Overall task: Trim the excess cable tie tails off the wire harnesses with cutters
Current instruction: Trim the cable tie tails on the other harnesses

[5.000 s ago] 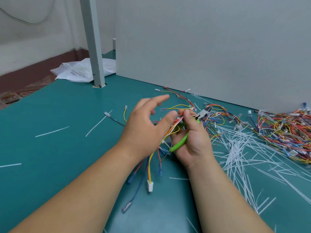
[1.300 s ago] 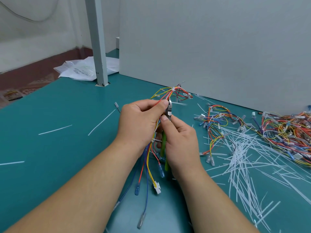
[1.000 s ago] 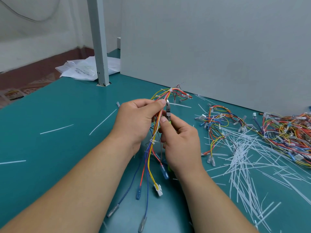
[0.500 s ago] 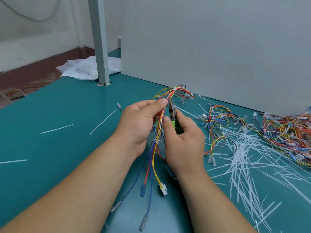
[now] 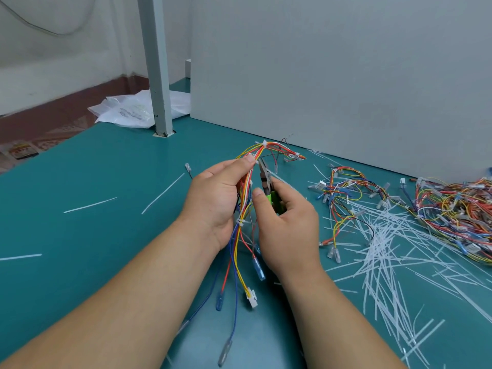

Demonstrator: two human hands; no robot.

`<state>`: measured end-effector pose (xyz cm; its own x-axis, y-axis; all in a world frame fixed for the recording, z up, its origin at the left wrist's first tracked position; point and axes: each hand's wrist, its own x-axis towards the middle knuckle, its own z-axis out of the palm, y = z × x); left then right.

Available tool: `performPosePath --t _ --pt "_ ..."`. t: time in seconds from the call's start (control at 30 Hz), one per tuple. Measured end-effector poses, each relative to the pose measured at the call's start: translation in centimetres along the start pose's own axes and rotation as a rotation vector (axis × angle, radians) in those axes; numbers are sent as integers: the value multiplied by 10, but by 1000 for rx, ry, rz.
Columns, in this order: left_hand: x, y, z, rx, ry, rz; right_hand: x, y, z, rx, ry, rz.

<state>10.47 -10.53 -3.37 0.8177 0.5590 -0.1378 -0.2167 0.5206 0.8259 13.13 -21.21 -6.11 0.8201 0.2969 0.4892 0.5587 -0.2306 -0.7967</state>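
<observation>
Centre of frame, above the green table.

- The left hand is curled round a wire harness, thumb tip pressed on the bundle near its top. Loose ends with blue and white plugs hang below the palm.
- The right hand is wrapped round the green handles of the cutters, thumb lying up the near handle.
- The cutter nose points up and left, just beside the left thumb tip and the coloured wires. It sits a little under the white cable tie where the wires fan out.
- I cannot tell whether a tail sits between the blades; it is too small to see.

Risks as I judge them:
- The blades are hard against the bundle. A squeeze taken slightly off line would likely nick wire insulation, or bite the tie band so that the fan springs loose.
- The left thumb is close to the tips. A slip of the harness could bring skin into the cut.
- A snipped tail may flick away rather than join the white offcuts at right of frame.
- The lower tie, just under the left palm, is half hidden and easy to miss.
</observation>
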Motion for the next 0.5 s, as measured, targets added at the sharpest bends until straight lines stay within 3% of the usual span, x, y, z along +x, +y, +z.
performPosePath --t 0.5 --pt "-1 -2 -1 63 -117 -12 1 3 -1 -16 69 -26"
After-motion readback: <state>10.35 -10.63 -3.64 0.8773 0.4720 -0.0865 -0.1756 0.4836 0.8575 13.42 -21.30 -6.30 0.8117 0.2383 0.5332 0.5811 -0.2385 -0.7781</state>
